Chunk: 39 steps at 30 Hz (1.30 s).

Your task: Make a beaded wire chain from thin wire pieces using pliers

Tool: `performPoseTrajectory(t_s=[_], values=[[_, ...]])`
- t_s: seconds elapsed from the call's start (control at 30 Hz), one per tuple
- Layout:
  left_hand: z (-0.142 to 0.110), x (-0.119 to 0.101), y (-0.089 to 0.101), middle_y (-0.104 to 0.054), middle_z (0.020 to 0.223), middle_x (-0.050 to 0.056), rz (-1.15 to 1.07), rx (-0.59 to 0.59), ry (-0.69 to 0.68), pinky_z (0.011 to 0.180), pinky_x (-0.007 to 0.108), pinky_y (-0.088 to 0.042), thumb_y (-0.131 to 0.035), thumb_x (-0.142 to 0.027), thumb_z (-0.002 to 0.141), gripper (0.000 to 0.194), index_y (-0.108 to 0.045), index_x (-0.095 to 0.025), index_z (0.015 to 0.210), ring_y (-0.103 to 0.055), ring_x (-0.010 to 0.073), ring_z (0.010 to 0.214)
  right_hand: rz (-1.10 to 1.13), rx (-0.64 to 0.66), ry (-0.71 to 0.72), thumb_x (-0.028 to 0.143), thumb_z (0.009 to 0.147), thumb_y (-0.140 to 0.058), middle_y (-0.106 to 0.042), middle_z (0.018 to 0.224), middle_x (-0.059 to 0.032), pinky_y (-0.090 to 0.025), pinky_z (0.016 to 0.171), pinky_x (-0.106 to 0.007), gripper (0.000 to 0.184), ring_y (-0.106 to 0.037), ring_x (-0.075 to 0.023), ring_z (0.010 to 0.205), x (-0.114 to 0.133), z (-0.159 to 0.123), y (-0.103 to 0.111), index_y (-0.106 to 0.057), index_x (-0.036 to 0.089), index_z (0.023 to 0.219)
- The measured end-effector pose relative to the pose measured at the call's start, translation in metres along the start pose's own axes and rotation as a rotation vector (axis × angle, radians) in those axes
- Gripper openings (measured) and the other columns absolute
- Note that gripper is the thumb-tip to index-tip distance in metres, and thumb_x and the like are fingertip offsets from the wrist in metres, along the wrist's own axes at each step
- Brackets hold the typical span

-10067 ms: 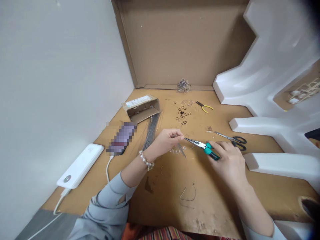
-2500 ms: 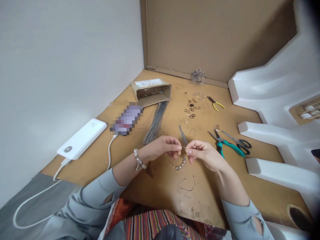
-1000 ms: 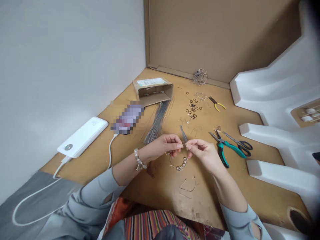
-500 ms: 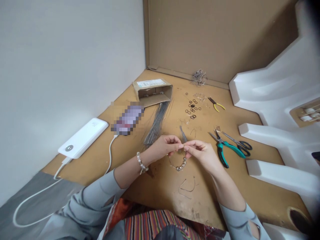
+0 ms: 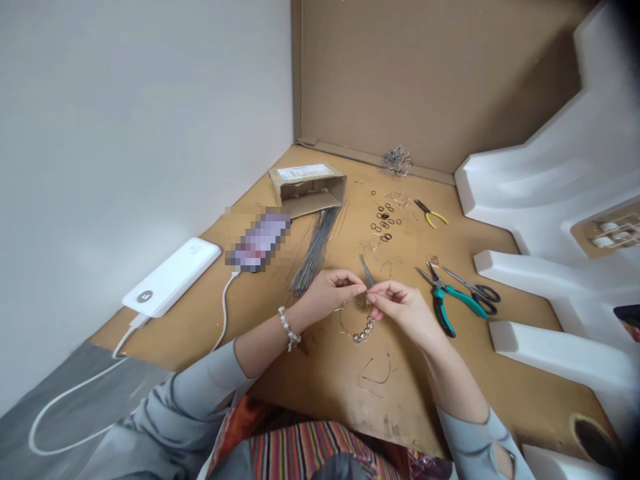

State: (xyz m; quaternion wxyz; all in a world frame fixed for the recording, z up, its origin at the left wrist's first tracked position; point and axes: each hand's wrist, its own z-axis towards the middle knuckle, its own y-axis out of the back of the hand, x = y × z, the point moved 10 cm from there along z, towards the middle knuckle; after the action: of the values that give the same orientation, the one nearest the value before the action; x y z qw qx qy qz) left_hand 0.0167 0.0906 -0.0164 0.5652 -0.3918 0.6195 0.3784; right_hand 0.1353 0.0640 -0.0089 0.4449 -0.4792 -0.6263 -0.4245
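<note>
Bent wire pieces [image 5: 376, 382], near centre, on the table [image 5: 410, 400].
Beaded wire loop [image 5: 361, 335], just nearer than the fingertips; whether it rests on the table, cannot tell.
Left hand [image 5: 336, 293], thumb and finger pinched narrow on a thin wire [image 5: 367, 298]. Right hand [image 5: 399, 305], likewise pinched on it, fingertips close to the left's.
White power bank [image 5: 173, 277], left, cable attached.
Green-handled pliers [image 5: 466, 301], right, jaws apart; scissors [image 5: 474, 288] beside them.
Wire bundle [image 5: 314, 257] and phone [image 5: 263, 240], left, farther.
Dark rings [image 5: 385, 217], scattered, centre.
Yellow-handled pliers [image 5: 438, 217], right.
Open cardboard box [image 5: 305, 172], far left.
Wire tangle [image 5: 397, 162], far.
</note>
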Motion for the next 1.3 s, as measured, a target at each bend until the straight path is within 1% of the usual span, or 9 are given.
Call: performPoseTrajectory(t_s=[0.33,0.47,0.53,0.6,0.67,0.93,1.1,1.2,1.3], values=[[-0.002,0.008,-0.006,-0.054,0.057,-0.004,-0.015,0.053,0.103,0.045,0.019,-0.033,-0.064,-0.037,0.071,0.024,-0.062,-0.014,0.074,-0.039,0.0043,0.044,-0.163,0.040,0.033,0.046,0.072,-0.063,-0.067,0.069,-0.0043,-0.050,0.060,-0.031,0.028,-0.061,-0.0150,0.057,0.000,-0.002,-0.004,-0.063,0.018,0.074],[0.001,0.006,0.003,-0.053,0.060,-0.004,-0.033,-0.024,0.089,0.047,0.019,-0.034,-0.065,-0.034,0.069,0.021,-0.060,-0.014,0.070,-0.040,0.0051,0.049,-0.849,-0.266,0.117,0.047,0.074,-0.059,-0.067,0.102,-0.0103,-0.045,0.084,-0.041,0.034,-0.061,-0.0285,0.096,0.024,-0.018,0.073,-0.066,0.022,0.097],[0.002,0.006,0.009,-0.053,0.060,-0.004,-0.040,-0.068,0.079,0.048,0.020,-0.033,-0.065,-0.032,0.069,0.019,-0.059,-0.014,0.070,-0.040,0.0054,0.050,-1.213,-0.437,-0.006,0.047,0.070,-0.061,-0.062,0.115,-0.0133,-0.041,0.088,-0.047,0.051,-0.053,-0.0357,0.110,0.021,-0.029,0.120,-0.060,0.021,0.114],[0.002,0.006,0.010,-0.052,0.058,-0.004,-0.053,-0.082,0.072,0.049,0.020,-0.033,-0.065,-0.032,0.070,0.018,-0.059,-0.015,0.070,-0.040,0.0056,0.050,-1.385,-0.468,-0.188,0.050,0.067,-0.060,-0.057,0.121,-0.0176,-0.041,0.088,-0.047,0.067,-0.049,-0.0384,0.114,0.003,-0.035,0.153,-0.052,0.016,0.123],[0.003,0.005,0.010,-0.053,0.059,-0.004,-0.068,-0.071,0.073,0.048,0.020,-0.032,-0.064,-0.031,0.071,0.017,-0.058,-0.015,0.070,-0.040,0.0053,0.049,-1.432,-0.417,-0.311,0.056,0.066,-0.057,-0.051,0.127,-0.0209,-0.040,0.088,-0.045,0.075,-0.046,-0.0390,0.116,-0.018,-0.037,0.166,-0.048,0.012,0.126],[0.001,-0.002,0.010,-0.063,0.071,0.001,-0.081,-0.031,0.048,0.046,0.018,-0.030,-0.058,-0.029,0.074,0.016,-0.054,-0.014,0.069,-0.038,0.0037,0.046,-1.606,-0.434,-0.251,0.043,0.069,-0.053,-0.062,0.101,-0.0193,-0.044,0.075,-0.040,0.047,-0.057,-0.0351,0.097,-0.015,-0.033,0.130,-0.059,0.013,0.105],[0.003,-0.001,0.017,-0.064,0.074,0.000,-0.090,-0.049,0.046,0.044,0.018,-0.028,-0.057,-0.031,0.074,0.018,-0.052,-0.015,0.069,-0.036,0.0032,0.045,-1.278,-0.409,-0.150,0.036,0.072,-0.049,-0.066,0.092,-0.0111,-0.046,0.067,-0.034,0.044,-0.063,-0.0265,0.080,-0.010,-0.037,0.123,-0.055,0.016,0.110],[0.003,0.001,0.019,-0.064,0.074,0.000,-0.133,-0.056,0.060,0.043,0.018,-0.025,-0.058,-0.031,0.074,0.018,-0.053,-0.015,0.070,-0.034,0.0027,0.044,-1.047,-0.310,0.014,0.028,0.072,-0.048,-0.065,0.079,-0.0031,-0.046,0.062,-0.028,0.034,-0.062,-0.0192,0.067,0.002,-0.041,0.103,-0.055,0.018,0.104],[0.002,0.000,0.018,-0.063,0.072,-0.001,-0.179,-0.043,0.088,0.042,0.019,-0.024,-0.059,-0.030,0.073,0.017,-0.052,-0.014,0.070,-0.033,0.0024,0.044,-1.217,-0.320,0.346,0.025,0.072,-0.053,-0.064,0.085,-0.0055,-0.046,0.066,-0.030,0.032,-0.059,-0.0197,0.071,0.041,-0.052,0.075,-0.052,0.017,0.103]])
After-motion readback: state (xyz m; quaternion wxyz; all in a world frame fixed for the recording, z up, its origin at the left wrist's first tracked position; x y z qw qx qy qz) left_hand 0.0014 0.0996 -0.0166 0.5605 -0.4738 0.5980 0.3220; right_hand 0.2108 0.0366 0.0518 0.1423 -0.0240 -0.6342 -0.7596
